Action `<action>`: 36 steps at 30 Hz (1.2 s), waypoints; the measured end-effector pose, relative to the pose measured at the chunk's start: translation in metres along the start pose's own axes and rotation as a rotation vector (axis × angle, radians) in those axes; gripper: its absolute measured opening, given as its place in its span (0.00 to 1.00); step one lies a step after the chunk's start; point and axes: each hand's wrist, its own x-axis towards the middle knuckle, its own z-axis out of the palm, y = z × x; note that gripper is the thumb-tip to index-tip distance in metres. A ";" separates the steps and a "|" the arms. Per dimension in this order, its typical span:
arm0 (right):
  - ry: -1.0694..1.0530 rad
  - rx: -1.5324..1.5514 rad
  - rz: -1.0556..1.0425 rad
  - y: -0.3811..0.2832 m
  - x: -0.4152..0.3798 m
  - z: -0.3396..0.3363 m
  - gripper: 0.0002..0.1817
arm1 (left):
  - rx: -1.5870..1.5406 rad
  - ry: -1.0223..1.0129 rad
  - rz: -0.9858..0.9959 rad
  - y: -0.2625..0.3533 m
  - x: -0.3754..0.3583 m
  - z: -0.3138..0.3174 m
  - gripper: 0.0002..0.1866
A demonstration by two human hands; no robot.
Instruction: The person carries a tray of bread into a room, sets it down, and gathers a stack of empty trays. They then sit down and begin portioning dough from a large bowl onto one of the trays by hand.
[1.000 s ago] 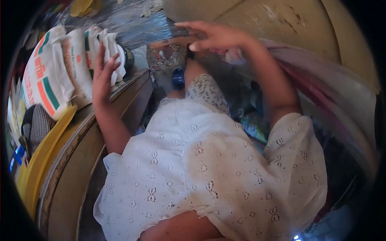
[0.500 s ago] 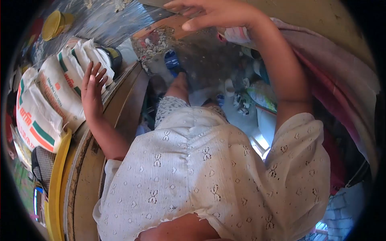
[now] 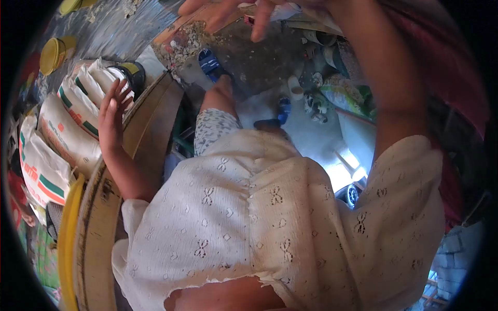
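Observation:
My left hand [image 3: 110,116] is raised with its fingers apart and holds nothing. It overlaps the printed white sacks [image 3: 72,127] at the left and is close to the edge of a wooden panel [image 3: 158,111]. At the top of the view my right hand [image 3: 254,13] reaches forward with fingers spread; its upper part is cut off by the frame. Nothing shows in its fingers. A dark red curtain [image 3: 446,62] hangs beside my right arm. Under the hand lies a dark wet-looking floor [image 3: 254,59].
A blue slipper [image 3: 209,63] is on my forward foot, with rubble [image 3: 187,44] beside it. Shoes [image 3: 315,108], a white mug [image 3: 295,88] and a patterned bag [image 3: 345,96] stand at the right. Yellow buckets [image 3: 51,56] sit at far left. A person in red [image 3: 18,189] shows at the left edge.
My view has shifted forward through the doorway area. The right hand is higher in view and partly out of frame, its fingers more spread. The left hand stays raised near the sacks.

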 end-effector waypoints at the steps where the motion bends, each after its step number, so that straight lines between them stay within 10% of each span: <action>1: -0.106 0.256 -0.151 0.013 -0.004 -0.002 0.43 | 0.039 -0.007 -0.003 -0.003 0.002 0.004 0.33; 5: -0.047 0.357 -0.251 0.044 -0.050 0.020 0.45 | 0.239 -0.143 0.046 0.007 0.002 0.044 0.29; 9: 0.012 -0.079 0.194 0.091 -0.097 0.061 0.52 | 0.422 -0.385 0.269 0.041 -0.022 0.154 0.29; 11: 0.132 -0.089 0.190 0.116 -0.123 0.087 0.35 | 0.388 -0.484 0.369 0.043 -0.045 0.221 0.28; 17: 0.635 -0.565 0.008 0.239 -0.219 0.214 0.34 | 0.236 -0.312 0.623 -0.030 -0.119 0.416 0.26; 23: 1.061 -0.505 -0.242 0.379 -0.279 0.303 0.38 | 0.111 -0.507 0.148 -0.096 -0.174 0.519 0.32; 36: 1.516 -0.027 -0.307 0.430 -0.288 0.392 0.45 | 0.499 -1.076 -0.005 -0.100 -0.155 0.569 0.33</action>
